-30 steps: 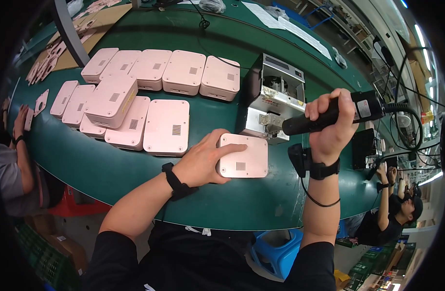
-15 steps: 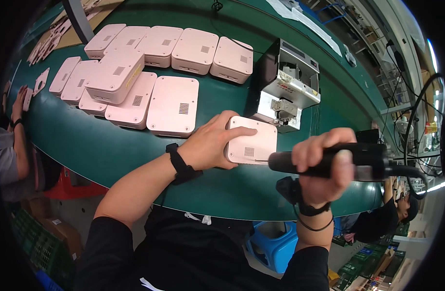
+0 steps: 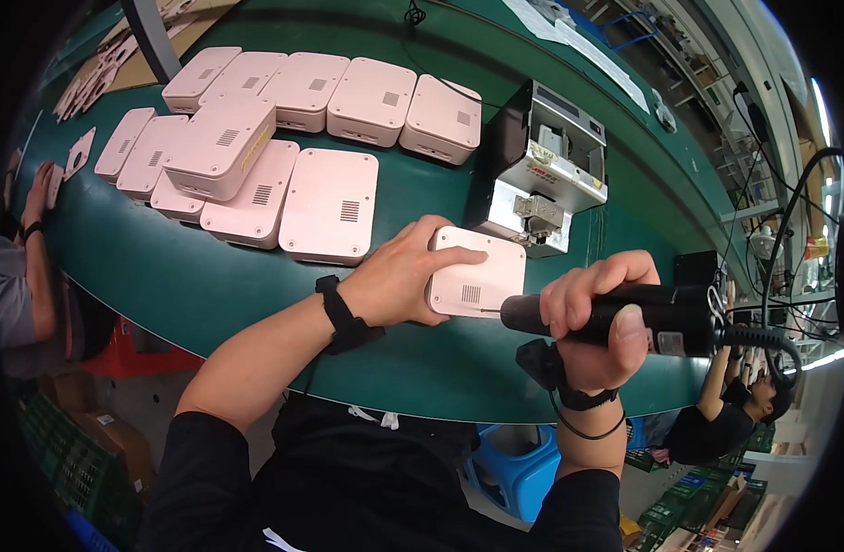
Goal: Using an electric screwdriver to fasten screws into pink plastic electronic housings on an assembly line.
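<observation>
A pale pink plastic box [image 3: 482, 272] with rounded corners, a slotted vent and corner screw holes lies on the green table, in front of a screw feeder. My left hand [image 3: 399, 276] grips its left side, thumb resting on the top face. In my right hand [image 3: 601, 317] is a black corded electric screwdriver [image 3: 656, 317], held roughly level with its fingers wrapped round the body. Its thin bit points left and its tip is over the box's near edge, by the right corner; whether it touches a screw I cannot tell.
Several matching boxes [image 3: 330, 207] stand in rows at the back left, one stacked on others. The black and silver screw feeder [image 3: 541, 175] stands beyond my box. Another person's hand [image 3: 37, 189] is at the far left, near flat cut-out pieces [image 3: 79, 152]. A blue stool [image 3: 518, 469] is below the table.
My right hand and the screwdriver have shifted slightly left and down, bringing the bit farther along the box's near edge. My left hand keeps its grip on the box.
</observation>
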{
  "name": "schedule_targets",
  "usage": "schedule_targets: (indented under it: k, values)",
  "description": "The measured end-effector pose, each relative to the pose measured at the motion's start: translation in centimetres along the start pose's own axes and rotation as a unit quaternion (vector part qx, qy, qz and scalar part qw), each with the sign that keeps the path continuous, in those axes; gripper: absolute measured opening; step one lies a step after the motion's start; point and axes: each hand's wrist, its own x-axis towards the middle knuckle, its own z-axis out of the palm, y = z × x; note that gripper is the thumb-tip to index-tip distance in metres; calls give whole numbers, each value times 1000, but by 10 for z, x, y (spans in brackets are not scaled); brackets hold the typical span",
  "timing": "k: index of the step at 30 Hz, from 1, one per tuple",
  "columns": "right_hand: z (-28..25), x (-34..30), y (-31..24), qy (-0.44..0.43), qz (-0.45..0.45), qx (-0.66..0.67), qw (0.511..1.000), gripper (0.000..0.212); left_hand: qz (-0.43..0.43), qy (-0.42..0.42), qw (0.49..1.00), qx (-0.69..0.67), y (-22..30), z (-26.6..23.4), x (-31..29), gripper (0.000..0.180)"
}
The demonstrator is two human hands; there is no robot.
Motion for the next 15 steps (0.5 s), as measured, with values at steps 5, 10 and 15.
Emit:
schedule_targets:
  k: [5,10,15]
  values:
    - [-2,3,3,-13,13,12,1000,38,-1,7,1000,4,-3,1,1,79]
    - [-6,3,6,-18,1,11,1000,34,-2,7,1000,6,-3,0,1,80]
    - [-15,23,-11,60,-58,44,996,29,-1,4,1000,19,3,0,-1,78]
